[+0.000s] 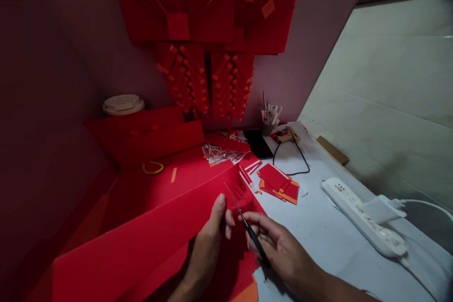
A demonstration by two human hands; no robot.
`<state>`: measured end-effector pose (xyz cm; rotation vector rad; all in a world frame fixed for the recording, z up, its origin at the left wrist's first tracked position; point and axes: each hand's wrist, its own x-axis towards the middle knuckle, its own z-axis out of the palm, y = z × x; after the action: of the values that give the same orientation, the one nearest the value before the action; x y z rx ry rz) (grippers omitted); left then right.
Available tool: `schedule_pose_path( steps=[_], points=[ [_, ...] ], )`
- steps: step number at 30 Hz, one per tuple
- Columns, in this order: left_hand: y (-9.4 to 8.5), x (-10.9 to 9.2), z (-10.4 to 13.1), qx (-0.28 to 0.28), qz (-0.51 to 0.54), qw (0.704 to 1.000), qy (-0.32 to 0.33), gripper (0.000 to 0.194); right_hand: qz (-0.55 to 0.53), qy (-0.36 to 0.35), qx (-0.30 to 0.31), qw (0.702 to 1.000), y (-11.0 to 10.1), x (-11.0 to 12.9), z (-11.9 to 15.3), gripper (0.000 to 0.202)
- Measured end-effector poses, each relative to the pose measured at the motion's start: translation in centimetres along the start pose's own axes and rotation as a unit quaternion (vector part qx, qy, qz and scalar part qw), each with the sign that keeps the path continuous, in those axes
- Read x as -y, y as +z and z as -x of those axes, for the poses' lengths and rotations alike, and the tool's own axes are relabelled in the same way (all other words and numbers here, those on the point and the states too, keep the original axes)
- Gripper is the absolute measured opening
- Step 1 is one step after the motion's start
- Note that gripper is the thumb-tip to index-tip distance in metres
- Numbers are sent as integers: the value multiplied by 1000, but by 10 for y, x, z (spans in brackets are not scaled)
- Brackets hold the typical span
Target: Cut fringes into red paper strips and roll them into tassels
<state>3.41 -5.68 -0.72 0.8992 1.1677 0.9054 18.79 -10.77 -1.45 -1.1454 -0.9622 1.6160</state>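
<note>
Lengthwise, the red card (152,226) slants toward the desk's (314,229) far right corner, slits (238,190) near that end
Left hand (207,240) pinches it, thumb just short of them; right hand (281,243) grips the black-handled tool (257,244), tip beside the slits

there's a dull mauve wall (318,33) on the far side and a pale, thinly seamed wall (396,71) along the right. a white table (311,219) stands before them, and the left lies in deep shadow.
</note>
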Motion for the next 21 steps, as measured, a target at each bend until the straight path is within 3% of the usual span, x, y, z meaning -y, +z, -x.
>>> schedule_pose_path(
  steps=[10,21],
  points=[
    [3,-7,3,-12,-44,999,22,55,6,12,-8,1000,2,5,-2,38],
    [6,-5,9,13,-47,999,11,55,13,-1,-10,1000,3,8,0,40]
  ],
)
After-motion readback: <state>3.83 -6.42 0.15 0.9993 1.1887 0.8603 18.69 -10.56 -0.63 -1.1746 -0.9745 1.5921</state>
